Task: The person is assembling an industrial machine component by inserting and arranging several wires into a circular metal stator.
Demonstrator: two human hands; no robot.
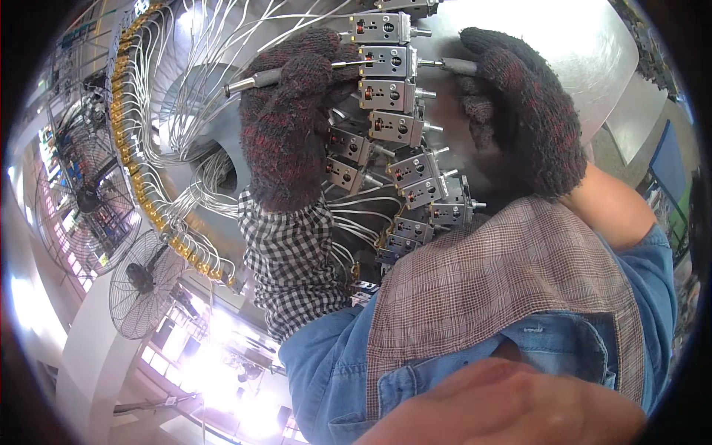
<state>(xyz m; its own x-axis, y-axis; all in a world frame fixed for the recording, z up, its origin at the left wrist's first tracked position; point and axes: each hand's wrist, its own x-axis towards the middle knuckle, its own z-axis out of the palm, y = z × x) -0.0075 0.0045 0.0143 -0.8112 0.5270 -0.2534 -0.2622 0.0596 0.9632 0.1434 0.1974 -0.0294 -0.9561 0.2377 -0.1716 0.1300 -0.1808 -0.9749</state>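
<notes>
The person's gloved left hand (pixel 285 122) grips one slim driver (pixel 265 78); the gloved right hand (pixel 530 115) grips a second driver (pixel 458 67). Between them, one metal box (pixel 384 62) sits in a curved row. Leftward, two caged fans (pixel 139 277) stand beyond white wires (pixel 180 130).

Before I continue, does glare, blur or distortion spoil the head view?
Head view: white glare washes out the background below the lower round grey wire fan; reflections brighten the broad silver metal sheet; edges bend toward the rim; the silver box-shaped metal modules between the left hand and right hand, in dark knitted gloves, look crisp.
</notes>
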